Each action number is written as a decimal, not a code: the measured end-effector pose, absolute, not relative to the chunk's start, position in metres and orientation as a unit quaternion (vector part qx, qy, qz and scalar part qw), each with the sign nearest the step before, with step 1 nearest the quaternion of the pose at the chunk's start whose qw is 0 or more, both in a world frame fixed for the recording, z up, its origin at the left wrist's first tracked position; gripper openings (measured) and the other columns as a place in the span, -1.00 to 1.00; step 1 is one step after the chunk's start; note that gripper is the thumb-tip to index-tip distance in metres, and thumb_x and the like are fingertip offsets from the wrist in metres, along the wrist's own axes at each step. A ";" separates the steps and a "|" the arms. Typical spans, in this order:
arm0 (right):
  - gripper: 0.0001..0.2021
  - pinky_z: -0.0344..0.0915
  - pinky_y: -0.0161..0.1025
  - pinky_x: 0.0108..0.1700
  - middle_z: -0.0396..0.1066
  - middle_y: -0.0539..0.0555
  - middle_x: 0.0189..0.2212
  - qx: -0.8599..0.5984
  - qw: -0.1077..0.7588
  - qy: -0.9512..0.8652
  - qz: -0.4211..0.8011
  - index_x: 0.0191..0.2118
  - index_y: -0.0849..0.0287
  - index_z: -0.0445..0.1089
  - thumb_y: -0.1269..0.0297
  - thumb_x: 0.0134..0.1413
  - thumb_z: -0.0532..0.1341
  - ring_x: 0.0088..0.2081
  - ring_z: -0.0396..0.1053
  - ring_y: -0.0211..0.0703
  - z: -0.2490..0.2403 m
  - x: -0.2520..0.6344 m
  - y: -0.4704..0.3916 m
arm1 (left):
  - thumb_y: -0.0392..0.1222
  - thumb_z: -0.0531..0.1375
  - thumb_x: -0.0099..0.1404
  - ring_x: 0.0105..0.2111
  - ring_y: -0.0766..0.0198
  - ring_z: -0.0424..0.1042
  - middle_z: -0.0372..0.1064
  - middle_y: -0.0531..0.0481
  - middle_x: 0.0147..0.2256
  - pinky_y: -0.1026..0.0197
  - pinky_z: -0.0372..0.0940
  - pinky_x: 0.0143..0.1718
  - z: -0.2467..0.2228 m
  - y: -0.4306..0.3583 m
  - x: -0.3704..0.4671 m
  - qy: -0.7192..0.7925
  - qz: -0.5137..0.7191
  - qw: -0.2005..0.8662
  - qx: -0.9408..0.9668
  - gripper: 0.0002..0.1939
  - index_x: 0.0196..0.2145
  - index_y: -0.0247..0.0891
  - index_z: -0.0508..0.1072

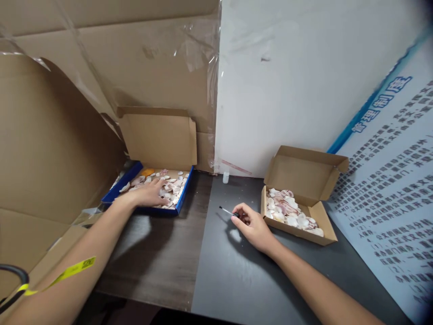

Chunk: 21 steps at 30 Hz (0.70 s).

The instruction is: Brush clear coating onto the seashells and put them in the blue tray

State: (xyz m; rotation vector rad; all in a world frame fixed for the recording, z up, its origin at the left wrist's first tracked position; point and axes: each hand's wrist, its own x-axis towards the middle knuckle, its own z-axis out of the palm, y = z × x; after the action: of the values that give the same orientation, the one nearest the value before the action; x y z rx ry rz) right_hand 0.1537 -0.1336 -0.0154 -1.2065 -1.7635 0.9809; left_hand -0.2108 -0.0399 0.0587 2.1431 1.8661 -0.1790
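Note:
My left hand [149, 194] rests over the seashells [176, 187] in a blue-sided box [187, 185] on the left. Its fingers are spread, and I make out nothing gripped in them. In front of me, my right hand [252, 225] pinches a small applicator brush [227, 211] by its dark cap. The brush's thin pale stem and dark tip point left, above the grey mat [216, 275]. Behind it, a little white bottle [226, 177] stands upright by the wall.
To the right, an open cardboard box [304, 235] holds more shells [287, 210]. A cardboard partition [162, 67] rises behind the left box, with a white panel [287, 67] beside it. A printed poster [389, 180] bounds the right side. Dark wood-grain tabletop [162, 262] adjoins the mat.

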 end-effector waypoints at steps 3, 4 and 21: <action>-0.83 0.16 -0.32 -0.42 0.21 -0.09 -0.48 -0.473 0.383 -0.692 0.387 -0.20 0.12 0.29 0.14 0.21 0.16 -0.48 0.21 -0.26 -0.016 0.155 -0.133 | 0.13 0.18 0.03 0.21 -0.22 0.20 0.15 -0.36 0.27 -0.06 0.11 0.17 0.055 -0.037 -0.208 0.639 -0.048 0.146 0.753 -0.18 0.20 -0.30 0.25; -0.83 0.16 -0.32 -0.41 0.21 -0.09 -0.47 -0.473 0.382 -0.693 0.388 -0.20 0.12 0.29 0.13 0.21 0.16 -0.48 0.22 -0.25 -0.017 0.155 -0.133 | 0.09 0.17 0.05 0.19 -0.19 0.24 0.18 -0.33 0.24 -0.02 0.13 0.16 0.054 -0.035 -0.208 0.630 -0.048 0.150 0.761 -0.23 0.19 -0.29 0.26; -0.85 0.15 -0.30 -0.39 0.23 -0.09 -0.49 -0.476 0.366 -0.698 0.390 -0.22 0.13 0.30 0.18 0.18 0.18 -0.46 0.21 -0.24 -0.011 0.154 -0.133 | -0.18 0.03 0.11 0.03 0.06 0.41 0.46 -0.10 0.02 0.19 0.26 0.05 0.067 -0.022 -0.226 0.592 -0.125 0.184 0.775 -0.49 0.01 -0.22 0.47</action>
State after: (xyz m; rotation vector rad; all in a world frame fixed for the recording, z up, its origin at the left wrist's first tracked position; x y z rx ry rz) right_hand 0.1541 -0.1332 -0.0106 -1.2240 -1.7943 1.0022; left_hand -0.2261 -0.0220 0.0668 2.1845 1.6695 -0.3539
